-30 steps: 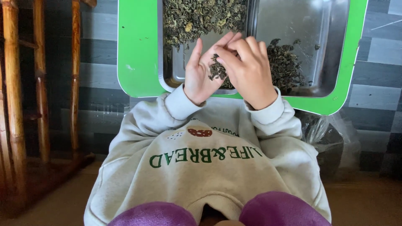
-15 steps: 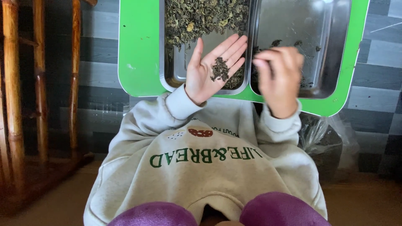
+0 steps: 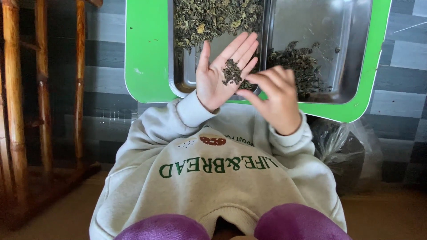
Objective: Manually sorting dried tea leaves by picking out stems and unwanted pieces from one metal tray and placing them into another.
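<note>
The left hand [image 3: 221,73] is held flat and open, palm up, fingers together and stretched toward the far side, thumb standing apart. It grips nothing; a small heap of dark dried leaves [image 3: 232,73] simply rests on the palm near the base of the fingers. The right hand [image 3: 274,100] is just beside it, back toward the camera, fingers loosely curled and slightly blurred. Its fingertips [image 3: 252,80] sit at the edge of the left palm, close to the small heap. Whether they pinch any leaf cannot be told from this view.

Both hands hover over the near edge of a green tray [image 3: 144,53] with rounded corners. Two shallow metal pans sit side by side in it. The left pan [image 3: 189,75] carries a broad spread of greenish dried leaves [image 3: 213,18] across its far part; its near part is mostly bare metal, behind the open hand. The right pan [image 3: 320,26] is largely bare, with a darker mound of leaves [image 3: 296,64] at its near left corner, just past the right hand.

The person wears a pale grey sweatshirt [image 3: 218,178] with green lettering and purple trousers [image 3: 293,224]. A clear plastic bag [image 3: 342,149] with dark contents lies under the tray's right side. Bamboo furniture legs [image 3: 42,89] stand at the left, against a grey tiled wall [image 3: 102,44].
</note>
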